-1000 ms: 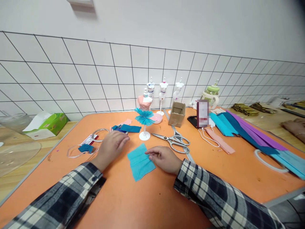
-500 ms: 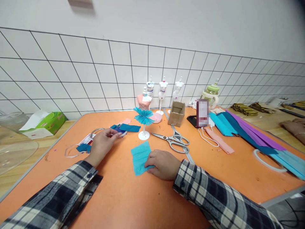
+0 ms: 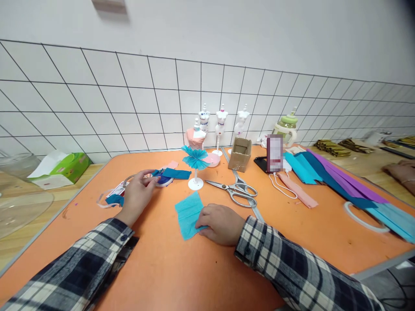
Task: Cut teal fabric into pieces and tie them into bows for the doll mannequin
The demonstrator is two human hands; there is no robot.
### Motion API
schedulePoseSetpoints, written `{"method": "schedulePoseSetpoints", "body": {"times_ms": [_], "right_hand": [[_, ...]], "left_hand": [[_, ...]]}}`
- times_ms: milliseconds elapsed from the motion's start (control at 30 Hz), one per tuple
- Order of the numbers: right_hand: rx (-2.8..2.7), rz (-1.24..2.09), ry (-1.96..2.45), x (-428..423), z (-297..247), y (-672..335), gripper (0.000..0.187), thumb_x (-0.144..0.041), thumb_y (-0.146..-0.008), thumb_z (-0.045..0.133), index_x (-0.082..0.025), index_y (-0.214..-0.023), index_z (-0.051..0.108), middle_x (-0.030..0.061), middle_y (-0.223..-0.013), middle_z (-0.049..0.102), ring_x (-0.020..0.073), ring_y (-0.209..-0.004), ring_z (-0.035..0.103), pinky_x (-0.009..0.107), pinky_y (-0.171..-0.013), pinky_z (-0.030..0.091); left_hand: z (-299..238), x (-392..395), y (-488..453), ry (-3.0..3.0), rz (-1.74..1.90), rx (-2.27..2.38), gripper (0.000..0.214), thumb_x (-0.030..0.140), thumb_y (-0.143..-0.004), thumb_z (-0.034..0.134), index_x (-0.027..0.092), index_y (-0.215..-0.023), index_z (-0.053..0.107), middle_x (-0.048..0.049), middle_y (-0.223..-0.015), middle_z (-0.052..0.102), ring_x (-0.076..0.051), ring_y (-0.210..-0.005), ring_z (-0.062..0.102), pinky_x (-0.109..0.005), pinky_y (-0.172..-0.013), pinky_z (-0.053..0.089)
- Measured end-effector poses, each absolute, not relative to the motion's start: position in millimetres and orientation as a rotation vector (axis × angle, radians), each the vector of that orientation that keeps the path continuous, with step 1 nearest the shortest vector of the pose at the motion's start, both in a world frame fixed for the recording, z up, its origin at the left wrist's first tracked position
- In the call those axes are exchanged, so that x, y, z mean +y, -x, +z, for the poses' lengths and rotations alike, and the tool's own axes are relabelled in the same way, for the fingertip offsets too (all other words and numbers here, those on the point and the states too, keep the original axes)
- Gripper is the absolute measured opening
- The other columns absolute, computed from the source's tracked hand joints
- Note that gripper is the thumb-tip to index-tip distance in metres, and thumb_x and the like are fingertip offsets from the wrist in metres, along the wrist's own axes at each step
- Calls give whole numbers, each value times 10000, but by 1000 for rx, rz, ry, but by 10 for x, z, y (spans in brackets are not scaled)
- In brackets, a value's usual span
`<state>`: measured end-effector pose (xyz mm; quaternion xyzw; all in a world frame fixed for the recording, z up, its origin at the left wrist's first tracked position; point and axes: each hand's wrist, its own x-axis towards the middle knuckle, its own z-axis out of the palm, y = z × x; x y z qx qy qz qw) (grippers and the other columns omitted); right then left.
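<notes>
My right hand (image 3: 222,223) is closed on the right edge of a turquoise crepe paper piece (image 3: 188,214), which lies on the orange table. My left hand (image 3: 139,194) reaches into a small pile at the left, its thumb and fingers close together beside a pale-rimmed round item (image 3: 165,180); what they grip is hidden. Dark teal paper strips (image 3: 177,173) lie just beyond the fingertips. Ahead stands a small white dress form (image 3: 196,173) wearing a pleated turquoise paper skirt (image 3: 195,157) and a peach top. Silver scissors (image 3: 235,191) rest to its right.
Behind are more white dress forms (image 3: 221,119), a pink dish (image 3: 213,160) and an open cardboard box (image 3: 240,154). A phone (image 3: 275,153) and a bottle (image 3: 287,127) stand further right, near coloured paper strips (image 3: 353,185). Another person's hand (image 3: 402,172) shows at the right edge.
My left hand has drawn slightly left and up, and the clear strip and round item beside it have shifted. The turquoise paper has slid a little left under my right hand.
</notes>
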<state>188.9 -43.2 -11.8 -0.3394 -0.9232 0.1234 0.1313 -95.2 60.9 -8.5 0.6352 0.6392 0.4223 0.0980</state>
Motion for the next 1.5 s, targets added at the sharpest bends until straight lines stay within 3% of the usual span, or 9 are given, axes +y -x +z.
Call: {"method": "schedulePoseSetpoints", "body": {"times_ms": [200, 367, 533, 733, 867, 1000, 1133, 1333, 1500], "right_hand": [[-2598, 304, 1002, -443, -94, -1875, 194, -319, -867, 636, -242, -1031, 704, 28, -1000, 688, 200, -948, 595, 317, -813, 435], [-2225, 136, 997, -452, -41, -1893, 357, -352, -916, 582, -213, -1244, 599, 71, -1064, 692, 197, -972, 608, 325, -839, 455], [-2049, 45, 830, -440, -45, -1899, 177, -324, -934, 574, -228, -1024, 692, 24, -857, 733, 151, -778, 646, 283, -731, 467], [-1931, 226, 845, -466, -99, -1825, 151, -258, -933, 559, -228, -912, 706, 22, -869, 722, 130, -815, 658, 242, -726, 502], [-1663, 146, 1096, -251, 3, -2016, 164, -275, -923, 530, -218, -904, 683, 24, -858, 715, 141, -765, 647, 251, -683, 501], [-1389, -3, 1274, 230, 220, -2468, 187, -342, -869, 576, -198, -924, 681, 44, -890, 723, 190, -825, 659, 305, -766, 499], [-1343, -178, 1454, 658, 348, -2870, 241, -310, -873, 528, -193, -992, 702, 75, -969, 737, 238, -903, 659, 374, -845, 477], [-1602, -285, 1721, 957, 148, -3125, 447, -151, -859, 402, -244, -1214, 656, 74, -1327, 613, 305, -1301, 449, 607, -1088, 196], [-1589, -309, 1653, 882, 262, -3158, 385, -208, -843, 466, -191, -1165, 678, 107, -1284, 629, 296, -1209, 504, 505, -1025, 349]], "left_hand": [[16, 473, 881, -1842, 1367, 1748, 253, 438, -785, 642, 207, -872, 697, -37, -848, 778, -229, -836, 720, -309, -785, 528], [29, -21, 374, -1880, 1111, 1240, 236, 418, -770, 661, 191, -761, 727, -33, -752, 763, -200, -716, 697, -282, -683, 549], [-59, -344, -33, -1709, 1049, 1036, 232, 395, -811, 645, 191, -794, 756, -39, -791, 773, -204, -752, 706, -293, -710, 559], [-35, -293, 94, -1943, 891, 934, 337, 413, -927, 502, 203, -924, 766, -59, -940, 768, -228, -889, 691, -348, -808, 540], [-75, -210, 144, -2459, 662, 1007, 366, 417, -929, 510, 253, -1213, 670, -86, -1187, 694, -288, -1102, 602, -475, -962, 445], [-171, -130, 106, -2668, 383, 1051, 464, 462, -885, 577, 314, -1325, 573, -61, -1410, 559, -345, -1314, 451, -566, -1058, 326], [-210, -85, 91, -2656, 320, 1030, 525, 501, -887, 562, 351, -1385, 494, -29, -1480, 489, -335, -1375, 388, -579, -1103, 265], [-180, -99, 106, -2653, 331, 1032, 523, 490, -870, 590, 343, -1366, 517, -34, -1470, 499, -322, -1370, 396, -549, -1111, 273], [-208, -86, 130, -2615, 406, 1026, 650, 509, -834, 631, 272, -1414, 456, -88, -1450, 513, -319, -1366, 401, -534, -1130, 266]]}}
